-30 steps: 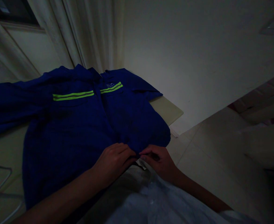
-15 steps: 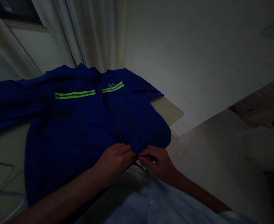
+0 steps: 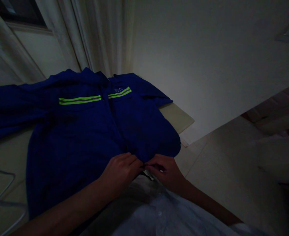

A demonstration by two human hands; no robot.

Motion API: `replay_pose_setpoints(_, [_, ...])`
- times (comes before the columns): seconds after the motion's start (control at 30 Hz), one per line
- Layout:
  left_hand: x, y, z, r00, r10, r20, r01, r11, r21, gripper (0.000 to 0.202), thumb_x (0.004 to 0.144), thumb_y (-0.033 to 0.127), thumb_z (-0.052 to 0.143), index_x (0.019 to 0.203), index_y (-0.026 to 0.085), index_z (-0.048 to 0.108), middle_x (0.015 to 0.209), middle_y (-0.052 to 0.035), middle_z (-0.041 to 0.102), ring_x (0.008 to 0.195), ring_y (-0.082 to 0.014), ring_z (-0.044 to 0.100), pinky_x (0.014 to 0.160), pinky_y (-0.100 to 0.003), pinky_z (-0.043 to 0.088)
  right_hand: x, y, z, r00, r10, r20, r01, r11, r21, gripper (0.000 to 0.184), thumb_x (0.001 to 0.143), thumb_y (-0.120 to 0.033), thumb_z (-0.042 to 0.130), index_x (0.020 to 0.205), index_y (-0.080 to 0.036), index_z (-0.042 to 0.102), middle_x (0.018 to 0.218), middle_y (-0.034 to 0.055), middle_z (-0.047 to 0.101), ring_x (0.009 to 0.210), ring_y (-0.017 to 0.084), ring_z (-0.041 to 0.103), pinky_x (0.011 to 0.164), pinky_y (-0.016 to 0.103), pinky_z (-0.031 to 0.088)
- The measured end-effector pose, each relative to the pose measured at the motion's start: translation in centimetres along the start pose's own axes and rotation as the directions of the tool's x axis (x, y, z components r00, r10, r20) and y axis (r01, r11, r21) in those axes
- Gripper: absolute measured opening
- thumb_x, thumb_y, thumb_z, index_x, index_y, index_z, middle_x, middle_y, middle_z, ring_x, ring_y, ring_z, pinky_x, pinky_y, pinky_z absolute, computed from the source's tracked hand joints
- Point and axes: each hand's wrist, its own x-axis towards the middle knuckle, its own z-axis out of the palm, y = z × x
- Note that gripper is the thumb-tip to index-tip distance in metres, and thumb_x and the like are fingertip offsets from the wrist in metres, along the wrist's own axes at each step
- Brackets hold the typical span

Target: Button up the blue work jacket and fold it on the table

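A dark blue work jacket (image 3: 80,137) with yellow-green reflective stripes across the chest lies spread out, front side up, its collar away from me. At its bottom hem, near the front opening, my left hand (image 3: 124,167) is closed on the cloth. My right hand (image 3: 165,168) pinches the same edge with thumb and forefinger, fingertips almost touching those of the left. What exactly sits between the fingertips is too dark and small to make out. A thin dark strip shows just below the hands.
The jacket lies on a pale tabletop (image 3: 177,118), whose corner juts out at the right. A white cable (image 3: 1,172) loops at the lower left. Curtains (image 3: 105,36) and a white wall (image 3: 208,59) stand behind. Tiled floor (image 3: 220,170) lies to the right.
Both hands stay at the hem with barely any movement; the left has shifted very slightly. The jacket lies as before, and the view has moved a touch.
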Motion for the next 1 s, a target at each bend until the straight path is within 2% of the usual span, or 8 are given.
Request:
replay_pose_setpoints(0.1, [-0.3,0.3,0.0,0.999,0.03,-0.035,-0.031,0.999,-0.018,0.024,0.108,0.024,0.052,0.09,0.019,0.067,0.077,-0.0003,0.066,0.069,-0.0171,0.062,0.064,-0.032,0.047,0.3,0.1,-0.2,0.995,0.097,0.019,-0.098,0.991,0.087,0.025,0.095,-0.042,0.075,0.089,-0.019,0.081,0.078,0.0035,0.072,0.067,0.014,0.06,0.064,0.026,0.044])
replay_pose_setpoints(0.23, [-0.5,0.5,0.2,0.991,0.081,-0.103,-0.09,0.992,-0.088,0.017,0.106,0.022,0.057,0.097,0.017,0.071,0.078,-0.001,0.068,0.07,-0.0165,0.063,0.066,-0.032,0.048,0.8,0.3,-0.9,0.956,0.248,0.158,-0.283,0.92,0.271,0.031,0.086,-0.048,0.082,0.08,-0.017,0.078,0.076,0.0032,0.073,0.069,0.015,0.063,0.063,0.025,0.046])
replay_pose_setpoints(0.3, [-0.2,0.4,0.0,0.993,0.04,-0.114,-0.061,0.981,-0.186,0.014,0.105,0.023,0.06,0.099,0.018,0.072,0.082,-0.0007,0.071,0.073,-0.0158,0.065,0.068,-0.03,0.049,1.0,0.3,-1.2,0.937,0.283,0.203,-0.336,0.888,0.313,0.031,0.084,-0.048,0.083,0.084,-0.017,0.078,0.074,0.0019,0.072,0.067,0.014,0.061,0.062,0.024,0.045])
replay_pose_setpoints(0.4, [0.4,-0.1,-0.8,0.991,-0.136,0.004,0.127,0.914,-0.386,0.007,0.102,0.023,0.067,0.099,0.022,0.073,0.088,0.0019,0.074,0.079,-0.0143,0.069,0.07,-0.027,0.05,1.2,0.3,-1.6,0.931,0.283,0.232,-0.351,0.869,0.349,0.032,0.086,-0.047,0.082,0.092,-0.016,0.078,0.072,-0.0003,0.068,0.062,0.011,0.056,0.06,0.023,0.042])
replay_pose_setpoints(0.5, [0.9,-0.7,-1.6,0.956,-0.233,0.177,0.291,0.821,-0.491,0.008,0.099,0.02,0.069,0.104,0.025,0.073,0.093,0.004,0.075,0.083,-0.0133,0.071,0.072,-0.025,0.05,1.4,0.2,-1.7,0.939,0.263,0.221,-0.325,0.891,0.319,0.031,0.087,-0.046,0.081,0.095,-0.016,0.078,0.068,-0.0021,0.064,0.059,0.009,0.05,0.056,0.022,0.038])
replay_pose_setpoints(0.63, [0.9,-0.6,-1.5,0.958,-0.216,0.19,0.283,0.824,-0.49,0.011,0.101,0.016,0.064,0.101,0.023,0.072,0.092,0.0028,0.074,0.085,-0.0143,0.07,0.074,-0.025,0.05,1.4,0.5,-1.5,0.939,0.279,0.2,-0.324,0.912,0.251,0.03,0.088,-0.045,0.08,0.087,-0.015,0.076,0.066,-0.0026,0.061,0.058,0.009,0.048,0.055,0.022,0.035])
replay_pose_setpoints(0.83, [0.9,0.3,-0.8,0.98,-0.162,0.112,0.195,0.882,-0.429,0.016,0.104,0.017,0.057,0.098,0.021,0.071,0.09,-0.0004,0.072,0.085,-0.0162,0.067,0.075,-0.028,0.05,1.6,0.7,-1.6,0.915,0.289,0.283,-0.382,0.846,0.371,0.035,0.085,-0.048,0.082,0.082,-0.015,0.072,0.073,0.0,0.067,0.065,0.011,0.056,0.062,0.023,0.043])
replay_pose_setpoints(1.0, [1.2,-0.4,-1.4,0.929,-0.252,0.27,0.367,0.714,-0.596,0.013,0.103,0.021,0.059,0.104,0.023,0.072,0.091,0.003,0.074,0.08,-0.0132,0.069,0.07,-0.024,0.049,2.1,0.7,-2.1,0.903,0.29,0.316,-0.404,0.824,0.397,0.038,0.082,-0.051,0.085,0.081,-0.015,0.073,0.071,-0.0011,0.066,0.064,0.011,0.055,0.061,0.023,0.042])
